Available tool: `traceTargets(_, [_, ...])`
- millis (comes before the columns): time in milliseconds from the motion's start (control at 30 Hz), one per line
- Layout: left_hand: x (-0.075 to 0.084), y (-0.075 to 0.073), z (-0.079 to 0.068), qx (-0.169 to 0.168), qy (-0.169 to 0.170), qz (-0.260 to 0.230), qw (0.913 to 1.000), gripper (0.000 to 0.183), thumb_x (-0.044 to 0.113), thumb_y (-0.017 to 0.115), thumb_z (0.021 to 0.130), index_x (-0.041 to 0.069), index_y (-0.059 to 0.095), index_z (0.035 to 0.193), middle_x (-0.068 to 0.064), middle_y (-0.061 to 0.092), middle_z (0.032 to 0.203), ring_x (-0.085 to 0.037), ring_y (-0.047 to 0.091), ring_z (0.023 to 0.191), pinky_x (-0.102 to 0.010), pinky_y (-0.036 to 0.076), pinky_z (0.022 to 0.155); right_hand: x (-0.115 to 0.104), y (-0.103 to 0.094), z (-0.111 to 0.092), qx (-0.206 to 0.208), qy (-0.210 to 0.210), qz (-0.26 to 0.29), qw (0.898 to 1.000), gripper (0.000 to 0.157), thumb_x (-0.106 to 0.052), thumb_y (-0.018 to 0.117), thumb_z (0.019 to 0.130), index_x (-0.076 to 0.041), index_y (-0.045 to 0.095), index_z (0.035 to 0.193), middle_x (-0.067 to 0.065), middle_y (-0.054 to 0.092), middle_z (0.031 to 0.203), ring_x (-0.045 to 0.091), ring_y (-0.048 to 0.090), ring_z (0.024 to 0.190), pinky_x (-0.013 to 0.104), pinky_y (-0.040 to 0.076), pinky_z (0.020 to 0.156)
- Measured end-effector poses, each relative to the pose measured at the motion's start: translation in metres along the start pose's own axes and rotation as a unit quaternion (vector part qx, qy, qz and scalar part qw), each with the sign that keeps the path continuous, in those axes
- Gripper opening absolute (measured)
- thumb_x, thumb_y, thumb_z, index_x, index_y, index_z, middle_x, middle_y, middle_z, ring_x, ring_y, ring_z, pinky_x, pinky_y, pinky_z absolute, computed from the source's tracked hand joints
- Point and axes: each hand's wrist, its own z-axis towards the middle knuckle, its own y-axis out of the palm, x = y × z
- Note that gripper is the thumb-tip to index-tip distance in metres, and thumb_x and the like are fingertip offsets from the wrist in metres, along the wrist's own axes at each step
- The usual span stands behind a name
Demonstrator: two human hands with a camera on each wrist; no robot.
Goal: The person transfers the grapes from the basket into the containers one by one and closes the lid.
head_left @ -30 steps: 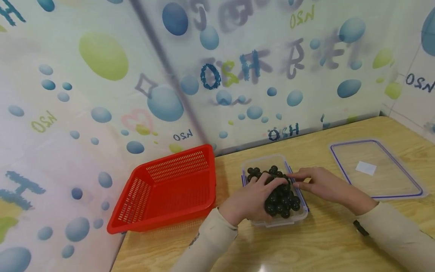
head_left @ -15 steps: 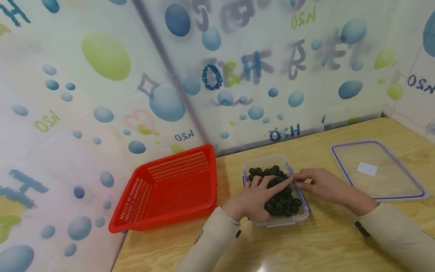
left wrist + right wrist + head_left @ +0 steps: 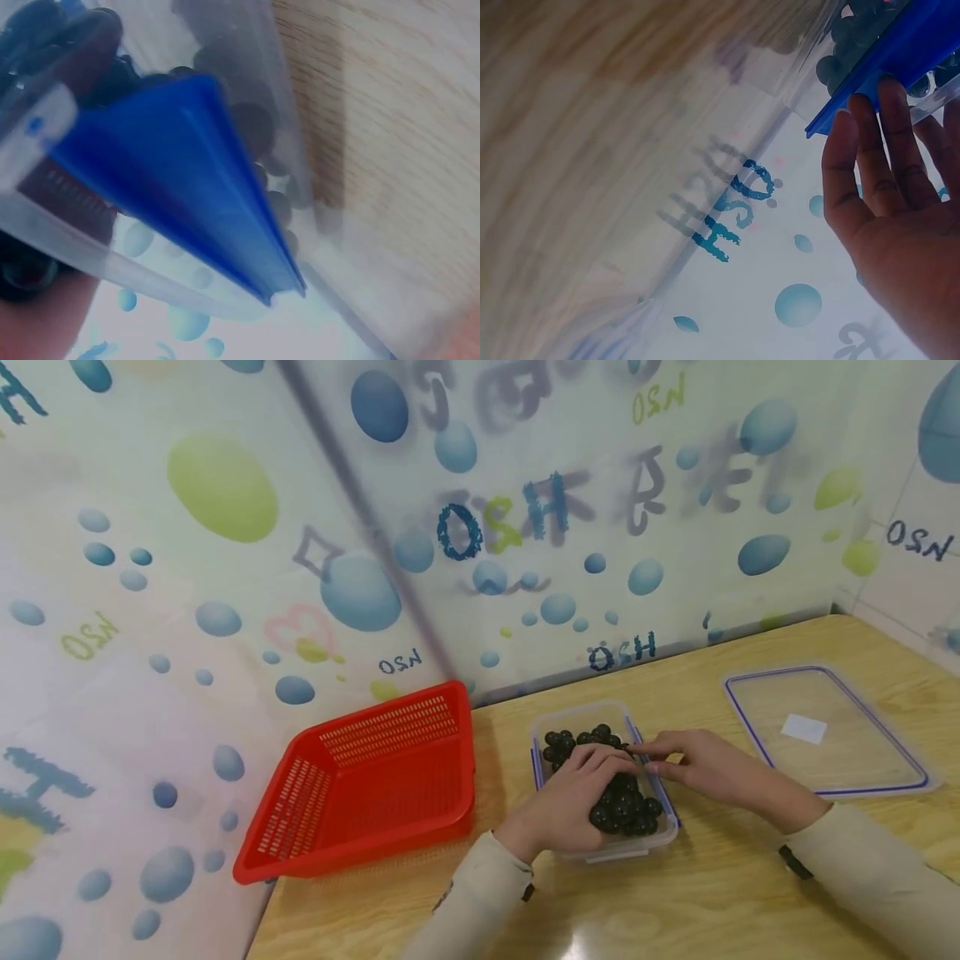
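Note:
A clear plastic container with blue clips holds dark grapes. My left hand reaches in over the near left rim, its fingers curved together over the bunch; its fingertips are hidden among the grapes. At the right-hand rim is my right hand, index finger extended over the edge. In the right wrist view its fairly straight fingers touch the blue clip. The left wrist view is filled by another blue clip, with grapes showing through the clear wall.
To the left of the container stands a red plastic basket with slotted sides. A clear lid with a blue seal and a white label lies on the wooden table at the right. A patterned sheet hangs behind.
My left hand's fingers, spread over the grapes before, have drawn together and curved over the bunch. The right hand stays at the container's rim.

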Motion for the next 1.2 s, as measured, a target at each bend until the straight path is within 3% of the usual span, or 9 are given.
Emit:
traceTargets(267, [-0.009, 0.003, 0.003, -0.012, 0.021, -0.069, 0.9973, 0.064, 0.029, 0.074, 0.082, 0.015, 0.046, 0.138, 0.006, 0.034, 0.150, -0.009, 0.019, 0.141, -0.031, 0.018, 0.114, 0.003, 0.003, -0.001, -0.001, 0.002, 0.005, 1.000, 0.033, -0.013, 0.062, 0.097, -0.004, 0.064, 0.129, -0.003, 0.065, 0.104, 0.022, 0.060, 0.100, 0.037, 0.052, 0.074])
traceTargets(367, [-0.006, 0.007, 0.004, -0.018, 0.007, -0.121, 0.9925, 0.055, 0.036, 0.064, 0.090, 0.015, 0.047, 0.138, 0.009, 0.032, 0.152, -0.006, 0.017, 0.142, -0.033, 0.018, 0.115, 0.005, 0.004, -0.003, -0.003, 0.000, 0.007, 1.000, 0.033, -0.014, 0.062, 0.098, -0.004, 0.064, 0.129, -0.006, 0.064, 0.101, 0.019, 0.060, 0.096, 0.037, 0.052, 0.073])
traceTargets(500, [-0.001, 0.015, 0.010, 0.009, 0.007, -0.129, 0.9916, 0.036, 0.037, 0.045, 0.100, 0.015, 0.051, 0.128, 0.009, 0.038, 0.145, -0.006, 0.023, 0.136, -0.029, 0.022, 0.113, 0.006, 0.005, -0.005, 0.004, -0.007, 0.001, 1.000, 0.033, -0.013, 0.062, 0.097, -0.004, 0.065, 0.129, -0.009, 0.062, 0.096, 0.013, 0.058, 0.089, 0.036, 0.052, 0.073])
traceTargets(633, [0.003, 0.023, 0.015, 0.040, 0.004, -0.100, 0.9942, 0.022, 0.028, 0.045, 0.098, 0.017, 0.048, 0.117, 0.005, 0.041, 0.130, -0.010, 0.031, 0.123, -0.024, 0.027, 0.108, 0.005, 0.004, -0.004, 0.003, -0.015, -0.006, 1.000, 0.032, -0.014, 0.061, 0.098, -0.002, 0.065, 0.128, -0.008, 0.062, 0.095, 0.009, 0.057, 0.087, 0.035, 0.052, 0.072])
traceTargets(767, [0.010, 0.030, 0.016, 0.075, -0.046, -0.011, 0.9960, 0.028, 0.035, 0.049, 0.098, 0.017, 0.046, 0.120, 0.004, 0.040, 0.130, -0.013, 0.034, 0.121, -0.030, 0.029, 0.107, 0.004, 0.003, -0.004, 0.001, -0.012, -0.012, 1.000, 0.033, -0.014, 0.061, 0.098, -0.002, 0.064, 0.128, -0.008, 0.062, 0.094, 0.008, 0.057, 0.085, 0.033, 0.051, 0.071])
traceTargets(867, [0.018, 0.033, 0.014, 0.084, -0.113, 0.104, 0.9845, 0.044, 0.048, 0.043, 0.099, 0.018, 0.047, 0.132, 0.003, 0.039, 0.137, -0.019, 0.036, 0.125, -0.041, 0.028, 0.109, 0.003, 0.003, -0.003, 0.000, -0.006, -0.011, 1.000, 0.033, -0.012, 0.061, 0.098, -0.003, 0.064, 0.129, -0.008, 0.062, 0.097, 0.009, 0.057, 0.086, 0.032, 0.051, 0.070])
traceTargets(933, [0.021, 0.033, 0.011, 0.069, -0.144, 0.137, 0.9776, 0.052, 0.053, 0.034, 0.101, 0.020, 0.045, 0.141, 0.002, 0.036, 0.142, -0.025, 0.035, 0.128, -0.048, 0.030, 0.107, 0.002, 0.003, -0.003, 0.000, -0.004, -0.009, 1.000, 0.033, -0.012, 0.060, 0.098, -0.002, 0.064, 0.130, -0.007, 0.063, 0.097, 0.009, 0.057, 0.086, 0.031, 0.050, 0.069])
traceTargets(1033, [0.018, 0.030, 0.005, 0.039, -0.147, 0.099, 0.9835, 0.057, 0.054, 0.021, 0.104, 0.024, 0.039, 0.149, 0.001, 0.029, 0.150, -0.029, 0.030, 0.133, -0.054, 0.030, 0.103, 0.000, 0.003, -0.001, -0.003, -0.004, -0.005, 1.000, 0.033, -0.011, 0.060, 0.098, -0.001, 0.063, 0.130, -0.008, 0.062, 0.096, 0.010, 0.057, 0.084, 0.030, 0.049, 0.068])
traceTargets(1200, [0.007, 0.017, -0.003, -0.012, -0.088, -0.033, 0.9955, 0.054, 0.048, 0.020, 0.106, 0.026, 0.031, 0.154, 0.002, 0.021, 0.156, -0.022, 0.021, 0.140, -0.055, 0.024, 0.108, 0.001, 0.002, 0.000, -0.012, -0.003, 0.002, 1.000, 0.034, -0.011, 0.060, 0.098, -0.002, 0.063, 0.130, -0.008, 0.060, 0.094, 0.011, 0.059, 0.084, 0.030, 0.051, 0.069])
